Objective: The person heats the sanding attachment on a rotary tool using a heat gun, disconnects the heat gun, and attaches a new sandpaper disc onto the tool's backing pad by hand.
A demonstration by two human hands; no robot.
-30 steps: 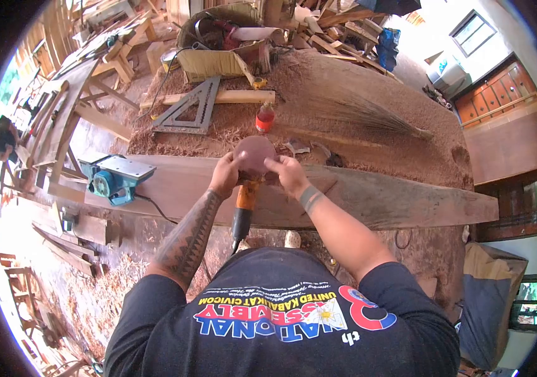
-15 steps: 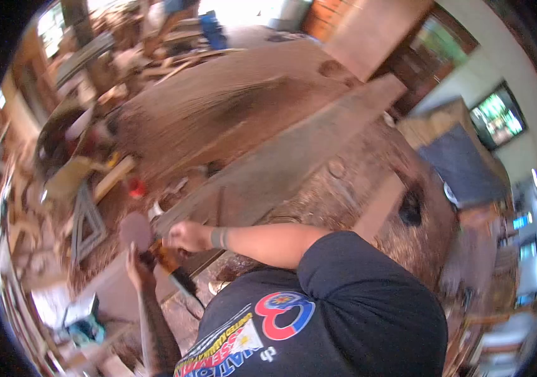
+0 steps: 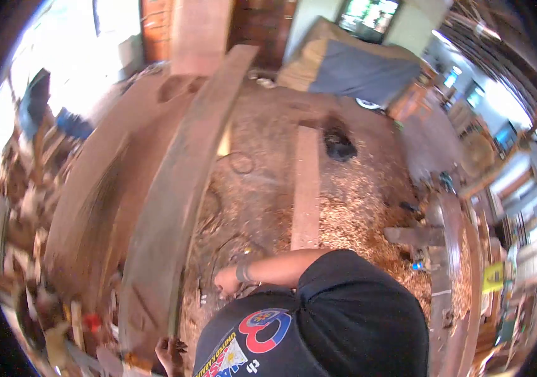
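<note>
A long wooden plank runs from the lower left up to the top centre. My left hand is low in the view, beside the plank's near end; its fingers are blurred and what they hold, if anything, is unclear. Close to it, at the bottom edge, part of the orange sander shows, with the reddish-brown round disc to its left. My right hand is over the floor, right of the plank and just in front of my shirt. Its fingers point down, smeared, and their grip cannot be made out.
A shorter board lies on the floor among wood shavings, near a black bag. Left of the plank are a broom and a red container. A covered object stands at the back, workbenches at right.
The view has swung right. My right hand has left the sanding disc and moved right, away from the sander. My left hand now appears lower, beside the plank's near end.
</note>
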